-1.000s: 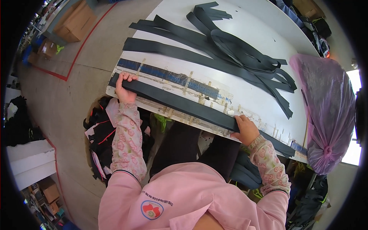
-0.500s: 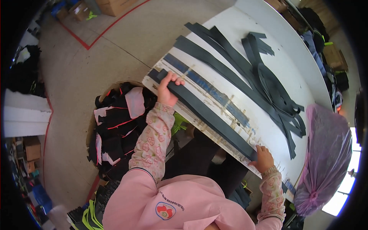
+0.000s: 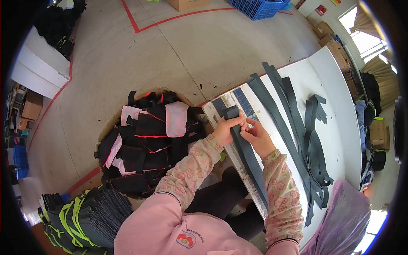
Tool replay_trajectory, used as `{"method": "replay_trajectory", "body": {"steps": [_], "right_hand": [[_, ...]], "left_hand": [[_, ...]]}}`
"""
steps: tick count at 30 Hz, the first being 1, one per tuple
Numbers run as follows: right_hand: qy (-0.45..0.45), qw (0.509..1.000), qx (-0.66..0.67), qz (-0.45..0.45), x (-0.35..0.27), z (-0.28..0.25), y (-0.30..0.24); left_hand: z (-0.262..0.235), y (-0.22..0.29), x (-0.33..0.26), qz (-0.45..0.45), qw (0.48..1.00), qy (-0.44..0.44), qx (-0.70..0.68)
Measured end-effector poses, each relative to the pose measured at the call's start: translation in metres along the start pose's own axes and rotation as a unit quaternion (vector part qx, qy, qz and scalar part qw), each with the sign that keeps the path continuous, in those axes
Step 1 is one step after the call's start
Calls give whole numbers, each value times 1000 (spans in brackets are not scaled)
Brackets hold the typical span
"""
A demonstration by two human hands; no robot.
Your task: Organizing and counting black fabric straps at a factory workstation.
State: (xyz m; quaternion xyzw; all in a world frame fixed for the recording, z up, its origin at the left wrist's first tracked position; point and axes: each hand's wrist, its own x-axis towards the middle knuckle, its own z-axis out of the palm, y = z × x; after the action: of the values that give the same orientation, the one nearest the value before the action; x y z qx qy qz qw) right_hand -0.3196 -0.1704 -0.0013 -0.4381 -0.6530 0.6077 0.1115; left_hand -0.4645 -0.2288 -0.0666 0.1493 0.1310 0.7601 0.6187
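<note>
A long flat dark grey-green strap [image 3: 247, 163] lies along the near edge of the white table [image 3: 340, 136]. My left hand [image 3: 226, 130] is closed around it near its far end, where the strap bends over into a short raised fold. Close against those fingers, my right hand [image 3: 258, 138] is drawn into a pinch over the strap. Whatever sits between its fingertips is too small or hidden to make out. More loose straps [image 3: 293, 131] of the same kind lie to the right, some tangled in loops.
Left of the table stands a round container of black pieces [image 3: 146, 142] with red edging and pale patches. A stack of dark sheets [image 3: 85, 216] with lime-green ties is at lower left. A purple plastic bag [image 3: 342, 221] bulges at the table's right. A blue crate [image 3: 257, 8] sits far back.
My right hand has left the strap's near end and come up beside my left hand. The view has turned, shifting the table right and showing more floor and the container.
</note>
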Motion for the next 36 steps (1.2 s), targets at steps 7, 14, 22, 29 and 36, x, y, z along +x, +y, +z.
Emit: {"method": "replay_trajectory", "body": {"steps": [7, 14, 22, 29, 36], "right_hand": [[-48, 996, 7, 69, 19, 8, -5], [-19, 996, 59, 66, 23, 19, -21], [2, 998, 27, 61, 49, 17, -11], [6, 997, 6, 75, 53, 24, -17], [11, 997, -6, 79, 53, 30, -19]], "left_hand": [[-16, 10, -2, -35, 998, -15, 41], [-19, 17, -15, -31, 991, 130, -15], [-7, 11, -84, 59, 972, 191, 126], [-37, 37, -72, 223, 785, 256, 518], [-47, 48, -12, 320, 686, 262, 599]]}}
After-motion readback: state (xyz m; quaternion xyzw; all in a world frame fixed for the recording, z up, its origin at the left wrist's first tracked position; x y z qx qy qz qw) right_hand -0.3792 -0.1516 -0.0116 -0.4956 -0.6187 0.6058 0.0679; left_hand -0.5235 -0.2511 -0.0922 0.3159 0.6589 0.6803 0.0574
